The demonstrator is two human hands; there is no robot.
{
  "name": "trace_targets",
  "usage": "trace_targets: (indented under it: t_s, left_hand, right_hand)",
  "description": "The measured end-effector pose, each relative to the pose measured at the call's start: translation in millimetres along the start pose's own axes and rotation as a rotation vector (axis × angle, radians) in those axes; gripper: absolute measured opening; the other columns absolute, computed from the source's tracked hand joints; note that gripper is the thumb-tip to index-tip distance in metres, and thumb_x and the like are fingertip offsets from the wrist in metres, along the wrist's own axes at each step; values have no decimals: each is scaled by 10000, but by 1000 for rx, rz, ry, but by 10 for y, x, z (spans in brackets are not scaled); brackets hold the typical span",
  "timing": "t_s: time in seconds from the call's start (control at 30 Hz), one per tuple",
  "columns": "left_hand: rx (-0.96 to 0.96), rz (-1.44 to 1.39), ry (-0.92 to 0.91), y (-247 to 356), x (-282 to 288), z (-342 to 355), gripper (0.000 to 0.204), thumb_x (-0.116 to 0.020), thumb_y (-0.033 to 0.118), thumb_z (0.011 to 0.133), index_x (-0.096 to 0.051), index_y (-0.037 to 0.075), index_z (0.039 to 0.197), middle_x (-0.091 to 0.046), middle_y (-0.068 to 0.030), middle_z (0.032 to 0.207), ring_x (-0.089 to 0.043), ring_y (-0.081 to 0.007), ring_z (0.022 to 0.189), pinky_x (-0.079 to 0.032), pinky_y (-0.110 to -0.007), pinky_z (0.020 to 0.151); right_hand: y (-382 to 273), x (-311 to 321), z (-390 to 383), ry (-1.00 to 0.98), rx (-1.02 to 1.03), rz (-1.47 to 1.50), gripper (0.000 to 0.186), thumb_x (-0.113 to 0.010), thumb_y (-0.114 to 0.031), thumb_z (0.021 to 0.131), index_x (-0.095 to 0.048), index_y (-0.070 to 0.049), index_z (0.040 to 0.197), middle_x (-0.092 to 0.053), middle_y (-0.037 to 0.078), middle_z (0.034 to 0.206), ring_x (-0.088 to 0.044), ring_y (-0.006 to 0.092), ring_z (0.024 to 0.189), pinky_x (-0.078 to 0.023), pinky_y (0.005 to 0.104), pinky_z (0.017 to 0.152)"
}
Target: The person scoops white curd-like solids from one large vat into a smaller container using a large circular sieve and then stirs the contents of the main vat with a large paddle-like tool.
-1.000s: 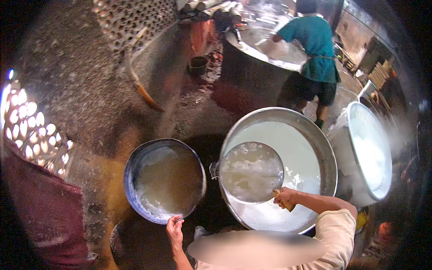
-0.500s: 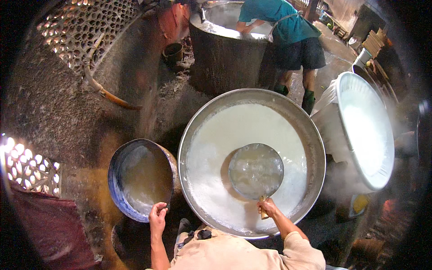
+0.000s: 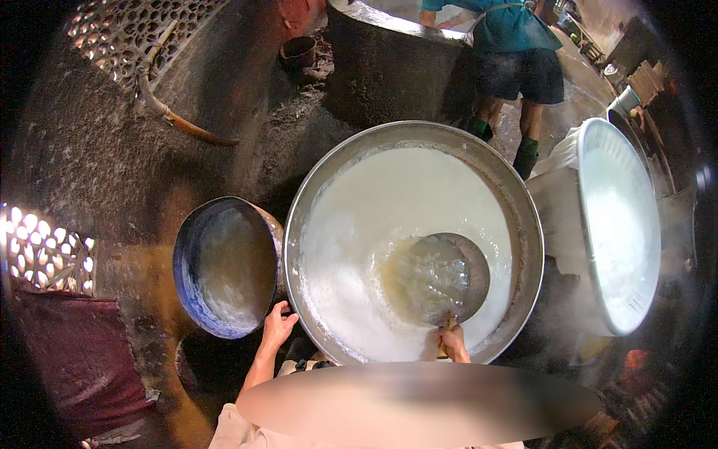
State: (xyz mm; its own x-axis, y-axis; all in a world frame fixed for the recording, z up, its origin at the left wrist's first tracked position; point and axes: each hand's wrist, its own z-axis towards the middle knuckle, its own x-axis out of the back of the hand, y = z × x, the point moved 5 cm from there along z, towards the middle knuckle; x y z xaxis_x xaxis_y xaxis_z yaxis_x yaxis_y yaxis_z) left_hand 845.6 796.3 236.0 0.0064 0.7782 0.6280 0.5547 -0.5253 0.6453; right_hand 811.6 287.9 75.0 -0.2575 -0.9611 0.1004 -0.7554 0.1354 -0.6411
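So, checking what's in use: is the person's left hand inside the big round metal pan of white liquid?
No, the left hand grips the rim of the smaller blue-walled metal basin beside that pan.

A second person in a teal shirt and dark shorts point(image 3: 516, 45) stood at the top, bent over a large dark round vat point(image 3: 389, 67). White cloth-lined basket point(image 3: 617, 224) sat at right, steam around it. Small dark pot point(image 3: 299, 51) on the ground near the vat's left side. Curved brownish hose point(image 3: 179, 120) lay across the wet, dark floor point(image 3: 97, 165). Perforated lattice wall point(image 3: 127, 30) at upper left; a second lit lattice patch point(image 3: 45, 251) at the left edge. Dark red cloth point(image 3: 67, 359) lay at lower left. Stacked wooden pieces point(image 3: 647, 78) at upper right, blurry.
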Motion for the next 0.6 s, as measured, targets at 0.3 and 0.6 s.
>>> trace_targets:
  t_s: [0.3,0.6]
  left_hand:
    - [-107,41,-118,194,-48,73,501,-695,265,725,-558,0,1128,-638,-186,1014,-614,-315,957,-471,-381,838]
    - [-171,-31,-134,28,3,65,449,-712,310,725,-582,-4,1018,-648,-192,974,-621,-326,939,-475,-394,829]
  right_hand:
    - [-956,1678,-98,646,574,-412,200,-603,-54,734,-497,-39,903,-508,54,597,-509,179,451,-406,348,386]
    - [-2836,-672,-1496,475,1105,-826,325,-581,-11,688,-500,-6,1003,-603,207,774,-614,346,644,-489,421,578]
